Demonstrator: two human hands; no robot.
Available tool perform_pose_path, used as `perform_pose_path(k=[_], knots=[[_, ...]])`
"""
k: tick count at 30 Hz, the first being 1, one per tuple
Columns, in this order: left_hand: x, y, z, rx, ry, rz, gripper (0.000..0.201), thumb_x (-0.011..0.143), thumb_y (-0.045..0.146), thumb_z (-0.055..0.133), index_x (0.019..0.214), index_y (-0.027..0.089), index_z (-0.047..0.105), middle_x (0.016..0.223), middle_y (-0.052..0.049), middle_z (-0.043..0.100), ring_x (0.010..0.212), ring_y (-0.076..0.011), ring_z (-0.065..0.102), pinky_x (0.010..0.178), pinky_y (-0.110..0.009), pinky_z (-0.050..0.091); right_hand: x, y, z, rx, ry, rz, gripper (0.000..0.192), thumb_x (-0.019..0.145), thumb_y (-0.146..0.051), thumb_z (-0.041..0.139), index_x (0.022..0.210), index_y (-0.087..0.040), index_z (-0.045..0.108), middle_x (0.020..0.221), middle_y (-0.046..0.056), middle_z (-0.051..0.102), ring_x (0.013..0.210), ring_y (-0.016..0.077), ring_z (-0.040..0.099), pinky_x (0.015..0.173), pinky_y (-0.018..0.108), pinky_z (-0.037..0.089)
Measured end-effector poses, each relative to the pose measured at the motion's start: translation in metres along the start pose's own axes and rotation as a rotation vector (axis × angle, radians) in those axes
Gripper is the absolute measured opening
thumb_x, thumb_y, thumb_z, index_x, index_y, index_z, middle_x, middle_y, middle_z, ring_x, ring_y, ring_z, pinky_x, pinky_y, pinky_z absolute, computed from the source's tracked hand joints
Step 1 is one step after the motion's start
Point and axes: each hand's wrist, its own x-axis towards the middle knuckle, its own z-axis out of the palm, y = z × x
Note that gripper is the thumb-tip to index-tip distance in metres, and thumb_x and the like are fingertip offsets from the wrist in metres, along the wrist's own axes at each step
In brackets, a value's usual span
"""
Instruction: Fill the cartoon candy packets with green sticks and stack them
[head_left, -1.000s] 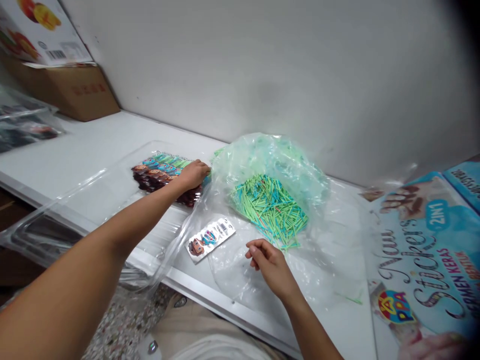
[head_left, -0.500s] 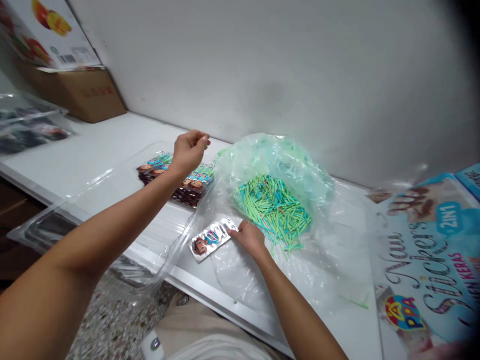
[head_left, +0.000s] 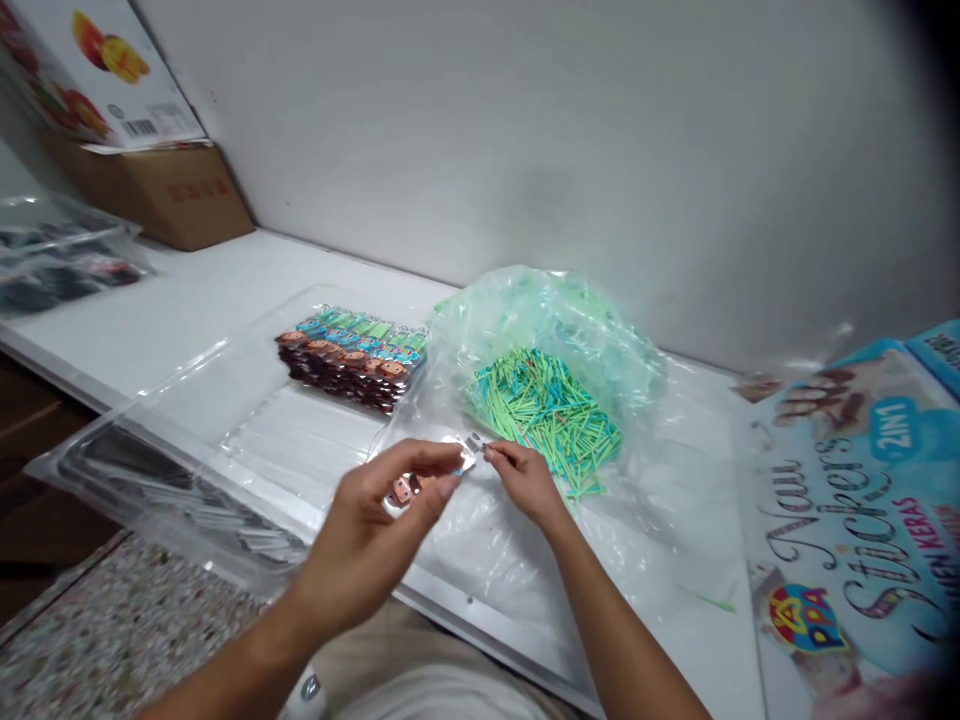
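A slim, shiny packet (head_left: 401, 490) printed with a cartoon figure lies between my two hands over the front of the table. My right hand (head_left: 525, 485) is closed, thumb and forefinger pinching the packet's far end. My left hand (head_left: 379, 520) curves round the packet from the left, thumb and forefinger gripping it near that same end and hiding its middle. Just beyond my right hand, a clear plastic bag (head_left: 547, 300) lies open with many thin green and blue sticks (head_left: 555, 420) in its mouth. Left of it, stacked matching packets (head_left: 349, 355) fill the back part of a clear tray (head_left: 180, 365).
The tray juts past the table's front edge. Cardboard boxes (head_left: 195, 195) and another clear container (head_left: 64, 260) stand at the far left. A large blue printed sticker package (head_left: 855, 520) is at the right, with another person's blurred hand (head_left: 870, 695) at its lower edge.
My left hand has come back from above the stacked packets to the packet in my right hand. The packet is now largely covered by my left hand.
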Motion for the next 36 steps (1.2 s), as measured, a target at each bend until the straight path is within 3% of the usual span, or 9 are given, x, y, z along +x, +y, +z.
perform_pose_path(k=[2, 4, 7, 9, 13, 17, 25, 30, 36], knots=[[-0.002, -0.019, 0.017, 0.052, -0.027, -0.002, 0.050, 0.070, 0.037, 0.072, 0.119, 0.034, 0.061, 0.123, -0.004, 0.062, 0.113, -0.0277, 0.056, 0.089, -0.037, 0.049, -0.022, -0.007, -0.018, 0.093, -0.069, -0.073, 0.026, 0.088, -0.035, 0.050, 0.087, -0.022, 0.071, 0.083, 0.001, 0.071, 0.080, 0.0177, 0.063, 0.076, 0.028, 0.046], [0.001, -0.036, 0.031, 0.030, -0.163, -0.077, 0.063, 0.063, 0.040, 0.076, 0.124, 0.030, 0.059, 0.128, -0.008, 0.059, 0.115, -0.0308, 0.053, 0.085, -0.037, 0.050, -0.044, -0.013, -0.032, 0.273, -0.149, -0.160, 0.025, 0.089, -0.037, 0.052, 0.087, -0.022, 0.071, 0.082, 0.002, 0.070, 0.080, 0.0177, 0.062, 0.075, 0.029, 0.046], [0.009, -0.055, 0.049, -0.080, -0.512, -0.333, 0.039, 0.070, 0.047, 0.067, 0.099, 0.022, 0.072, 0.095, -0.009, 0.071, 0.082, -0.0253, 0.064, 0.061, -0.031, 0.050, -0.067, -0.014, -0.044, 0.346, -0.172, -0.152, 0.027, 0.089, -0.040, 0.052, 0.087, -0.021, 0.070, 0.078, 0.002, 0.067, 0.069, 0.0150, 0.058, 0.066, 0.026, 0.045], [0.011, -0.063, 0.059, -0.169, -0.603, -0.428, 0.032, 0.075, 0.048, 0.062, 0.078, 0.018, 0.074, 0.074, -0.007, 0.069, 0.065, -0.0200, 0.062, 0.055, -0.029, 0.047, -0.069, -0.005, -0.048, 0.254, -0.131, -0.064, 0.033, 0.092, -0.043, 0.045, 0.088, -0.020, 0.068, 0.077, 0.002, 0.066, 0.060, 0.0127, 0.054, 0.058, 0.024, 0.043], [0.007, -0.076, 0.070, -0.310, -0.490, -0.361, 0.028, 0.071, 0.043, 0.069, 0.063, 0.016, 0.072, 0.070, -0.008, 0.070, 0.071, -0.0196, 0.063, 0.071, -0.031, 0.048, -0.044, 0.027, -0.051, -0.224, -0.003, 0.147, 0.030, 0.093, -0.033, 0.039, 0.091, -0.018, 0.064, 0.085, 0.003, 0.069, 0.073, 0.0146, 0.060, 0.067, 0.024, 0.044], [0.002, -0.087, 0.076, -0.385, -0.428, -0.443, 0.028, 0.067, 0.045, 0.073, 0.068, 0.017, 0.074, 0.071, -0.009, 0.071, 0.069, -0.0207, 0.064, 0.069, -0.033, 0.049, -0.005, 0.049, -0.043, -0.439, 0.013, 0.239, 0.023, 0.089, -0.026, 0.048, 0.102, -0.016, 0.063, 0.101, 0.010, 0.067, 0.093, 0.0213, 0.061, 0.080, 0.029, 0.041], [0.008, -0.084, 0.067, -0.473, -0.347, -0.479, 0.026, 0.066, 0.042, 0.075, 0.073, 0.017, 0.074, 0.075, -0.008, 0.072, 0.071, -0.0186, 0.066, 0.074, -0.032, 0.050, 0.044, 0.050, -0.021, -0.691, -0.058, 0.374, 0.034, 0.092, -0.031, 0.048, 0.113, -0.006, 0.058, 0.112, 0.021, 0.061, 0.103, 0.0295, 0.060, 0.085, 0.041, 0.045], [0.014, -0.079, 0.065, -0.415, -0.324, -0.469, 0.027, 0.068, 0.043, 0.072, 0.076, 0.017, 0.072, 0.081, -0.008, 0.072, 0.072, -0.0190, 0.066, 0.074, -0.033, 0.050, 0.040, 0.051, -0.030, -0.724, -0.196, 0.367, 0.031, 0.091, -0.032, 0.056, 0.117, -0.015, 0.056, 0.116, 0.009, 0.059, 0.098, 0.0208, 0.061, 0.083, 0.041, 0.052], [0.029, -0.106, 0.076, -0.048, -0.347, -0.227, 0.023, 0.075, 0.036, 0.063, 0.087, 0.018, 0.070, 0.087, -0.008, 0.072, 0.081, -0.0234, 0.066, 0.077, -0.035, 0.049, 0.009, 0.048, -0.058, -0.689, -0.183, 0.219, 0.031, 0.098, -0.027, 0.033, 0.104, -0.009, 0.058, 0.106, 0.018, 0.063, 0.097, 0.0231, 0.059, 0.082, 0.031, 0.041]])
